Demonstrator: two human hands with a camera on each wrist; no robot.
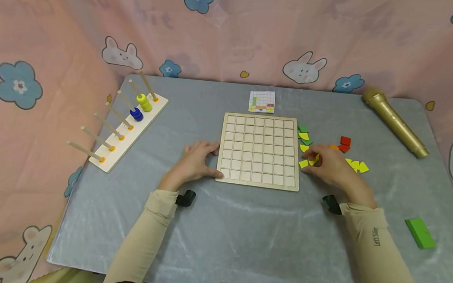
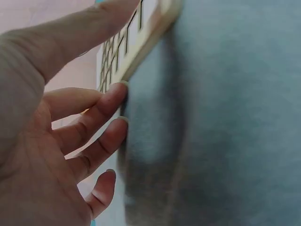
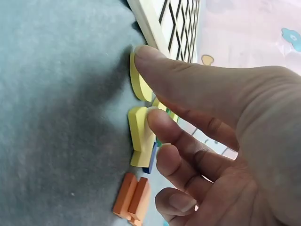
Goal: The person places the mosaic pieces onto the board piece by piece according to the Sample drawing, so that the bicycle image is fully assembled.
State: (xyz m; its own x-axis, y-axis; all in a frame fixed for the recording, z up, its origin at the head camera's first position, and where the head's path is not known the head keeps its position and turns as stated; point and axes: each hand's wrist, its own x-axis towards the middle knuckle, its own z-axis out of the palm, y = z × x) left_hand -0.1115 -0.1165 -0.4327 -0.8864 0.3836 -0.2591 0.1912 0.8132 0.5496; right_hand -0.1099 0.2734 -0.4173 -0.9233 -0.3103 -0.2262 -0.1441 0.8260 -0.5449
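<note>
In the head view, the right hand [image 1: 332,165] is over the yellow tiles [image 1: 303,164] just right of the board [image 1: 259,186] on the bench [image 1: 251,238]. These tiles lie loose and close together, so a sideways brush could scatter them or knock the green tiles [image 1: 303,129] behind. The left hand [image 1: 194,161] is at the board's left edge, thumb by the near corner; uneven pressure there would probably skew the board. Both forearms slant inward from the near side, and the right palm faces down.

In the left wrist view, the fingers are spread, slightly bent, tips against the board's side, thumb apart from them; no pinch shows.

In the right wrist view, the thumb is at one yellow tile and the index finger touches another, with a gap between them. Closing at that width could catch two tiles, or flip one, their edges being thin. The other fingers are bent, gripping nothing.
</note>
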